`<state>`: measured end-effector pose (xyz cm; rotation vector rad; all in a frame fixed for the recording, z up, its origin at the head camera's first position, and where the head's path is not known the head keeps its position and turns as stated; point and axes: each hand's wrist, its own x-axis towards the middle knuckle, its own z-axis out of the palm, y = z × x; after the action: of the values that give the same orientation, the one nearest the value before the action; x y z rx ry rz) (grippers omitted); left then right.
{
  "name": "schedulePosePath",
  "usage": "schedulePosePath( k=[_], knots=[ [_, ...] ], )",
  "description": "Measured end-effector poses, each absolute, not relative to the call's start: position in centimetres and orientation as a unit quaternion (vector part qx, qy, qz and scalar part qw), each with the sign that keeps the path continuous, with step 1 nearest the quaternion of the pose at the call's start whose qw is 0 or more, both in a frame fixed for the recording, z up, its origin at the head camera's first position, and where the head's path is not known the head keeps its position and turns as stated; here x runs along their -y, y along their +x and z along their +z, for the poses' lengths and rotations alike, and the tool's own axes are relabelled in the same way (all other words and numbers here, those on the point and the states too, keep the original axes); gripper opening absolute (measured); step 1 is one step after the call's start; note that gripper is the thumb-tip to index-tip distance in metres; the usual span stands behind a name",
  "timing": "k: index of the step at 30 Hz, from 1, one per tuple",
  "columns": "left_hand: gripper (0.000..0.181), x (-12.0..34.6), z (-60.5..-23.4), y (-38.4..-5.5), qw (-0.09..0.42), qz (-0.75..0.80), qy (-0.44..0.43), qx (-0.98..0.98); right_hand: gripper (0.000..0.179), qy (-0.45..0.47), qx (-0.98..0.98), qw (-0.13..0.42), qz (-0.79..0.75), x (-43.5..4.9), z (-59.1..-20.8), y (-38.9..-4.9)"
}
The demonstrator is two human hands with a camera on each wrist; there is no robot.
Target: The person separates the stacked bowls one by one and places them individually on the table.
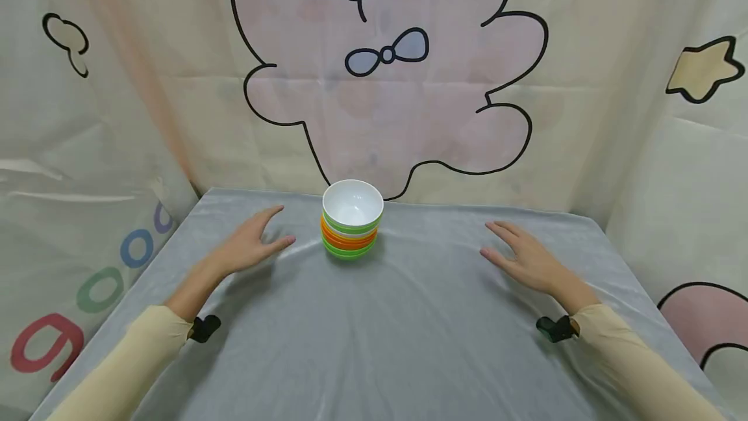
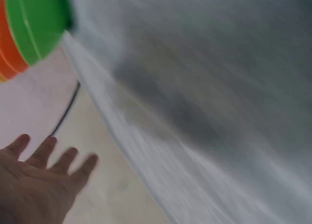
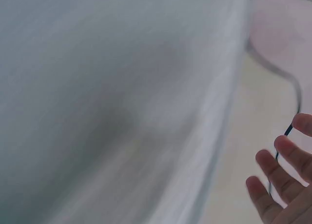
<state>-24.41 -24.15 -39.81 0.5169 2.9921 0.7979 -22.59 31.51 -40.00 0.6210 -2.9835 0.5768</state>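
Note:
A stack of nested bowls (image 1: 349, 229) stands near the far edge of the table, with a white inside on top and green and orange outer sides. My left hand (image 1: 248, 243) hovers to the left of the stack, fingers spread and thumb apart, touching nothing. In the left wrist view the green and orange sides of the bowls (image 2: 39, 21) show at the upper left, and the left hand (image 2: 41, 185) has loosely extended fingers. Well to the right of the stack, my right hand (image 1: 528, 258) is held over the cloth with relaxed fingers and holds nothing.
A grey cloth (image 1: 362, 343) covers the table. Behind it hangs a curtain (image 1: 409, 128) printed with a bear, and printed side curtains (image 1: 672, 167) flank the table. Each wrist carries a small dark camera (image 1: 204, 329).

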Motion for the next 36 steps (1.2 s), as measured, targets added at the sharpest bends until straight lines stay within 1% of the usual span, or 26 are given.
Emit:
schedulePosePath(
  k=[3,8,12,16,21,23,29,36],
  knots=[
    [0.09,22.5,-39.4,-25.0,0.014,0.351,0.18,-0.919,0.065,0.2,0.94,0.023,0.276,-28.6,-39.5,-23.8],
    [0.087,19.3,-38.9,-26.0,0.02,0.477,0.224,-0.85,0.053,0.218,0.889,0.027,0.401,-22.5,-38.1,-26.3],
    [0.088,17.2,-38.4,-26.5,0.021,0.524,0.241,-0.817,0.049,0.228,0.88,0.027,0.416,-18.6,-37.3,-27.4],
    [0.091,15.8,-38.5,-27.0,0.017,0.536,0.247,-0.807,0.046,0.238,0.875,0.033,0.421,-15.9,-36.9,-28.4],
    [0.09,15.3,-39.0,-27.5,0.002,0.539,0.241,-0.807,0.048,0.254,0.856,0.037,0.448,-13.7,-36.8,-29.3],
    [0.087,15.3,-39.1,-27.7,0.0,0.544,0.242,-0.803,0.05,0.258,0.849,0.03,0.461,-13.1,-36.9,-29.6],
    [0.085,15.4,-39.2,-27.8,0.015,0.548,0.245,-0.8,0.05,0.272,0.831,0.001,0.486,-12.0,-37.3,-30.3],
    [0.086,15.3,-38.7,-27.5,0.033,0.551,0.231,-0.801,0.043,0.281,0.802,-0.002,0.527,-11.6,-37.1,-30.2]
  ],
)
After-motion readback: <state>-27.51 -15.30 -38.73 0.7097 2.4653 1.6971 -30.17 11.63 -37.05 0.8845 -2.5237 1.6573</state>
